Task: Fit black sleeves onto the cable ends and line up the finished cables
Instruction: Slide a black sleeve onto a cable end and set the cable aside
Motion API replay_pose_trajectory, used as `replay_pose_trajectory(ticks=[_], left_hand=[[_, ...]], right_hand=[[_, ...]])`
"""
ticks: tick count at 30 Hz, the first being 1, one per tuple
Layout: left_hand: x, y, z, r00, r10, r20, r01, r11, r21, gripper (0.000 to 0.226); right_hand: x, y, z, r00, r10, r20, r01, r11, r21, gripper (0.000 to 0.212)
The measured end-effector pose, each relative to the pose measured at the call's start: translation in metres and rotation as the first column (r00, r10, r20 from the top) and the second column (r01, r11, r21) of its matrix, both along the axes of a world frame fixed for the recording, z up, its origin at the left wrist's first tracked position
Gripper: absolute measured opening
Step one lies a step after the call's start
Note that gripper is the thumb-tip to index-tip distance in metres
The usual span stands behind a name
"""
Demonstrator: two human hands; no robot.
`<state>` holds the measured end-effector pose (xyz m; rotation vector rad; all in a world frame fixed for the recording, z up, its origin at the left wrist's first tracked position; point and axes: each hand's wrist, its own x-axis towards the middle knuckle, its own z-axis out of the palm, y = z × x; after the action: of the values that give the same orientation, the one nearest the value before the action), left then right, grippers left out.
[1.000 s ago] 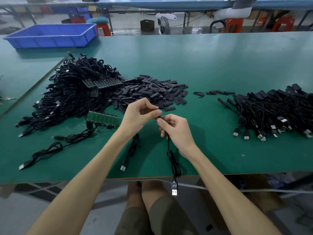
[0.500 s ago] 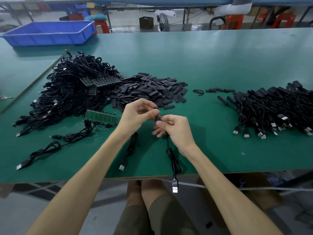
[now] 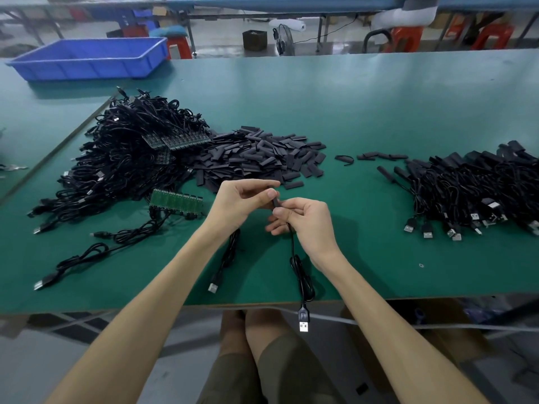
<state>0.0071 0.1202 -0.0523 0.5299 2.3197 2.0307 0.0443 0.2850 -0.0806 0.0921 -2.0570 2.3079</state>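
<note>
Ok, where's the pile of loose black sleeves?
Head view: the pile of loose black sleeves lies just beyond the left hand, against the tangled cable heap on its left.

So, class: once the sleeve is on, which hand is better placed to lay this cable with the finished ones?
Right, probably: the right hand grips the cable, and the sleeved pile lies on its side.

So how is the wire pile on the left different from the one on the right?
The left pile is a tangled heap; the right pile lies roughly lined up. The left pile has green boards among it; the right pile's ends wear black sleeves. Both are black USB cables.
</note>
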Motion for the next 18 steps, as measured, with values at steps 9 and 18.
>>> replay_pose_trajectory(ticks=[9, 18], left_hand=[[-0.006, 0.002, -0.002, 0.993, 0.016, 0.121, -0.027, 0.996, 0.089, 0.021], [-0.010, 0.008, 0.011, 0.964, 0.160, 0.212, -0.212, 0.944, 0.253, 0.017]], right_hand=[[-0.001, 0.000, -0.001, 0.999, -0.029, -0.014, 0.029, 0.998, 0.048, 0.005], [0.001, 0.000, -0.001, 0.998, -0.030, -0.062, 0.043, 0.974, 0.222, 0.031]])
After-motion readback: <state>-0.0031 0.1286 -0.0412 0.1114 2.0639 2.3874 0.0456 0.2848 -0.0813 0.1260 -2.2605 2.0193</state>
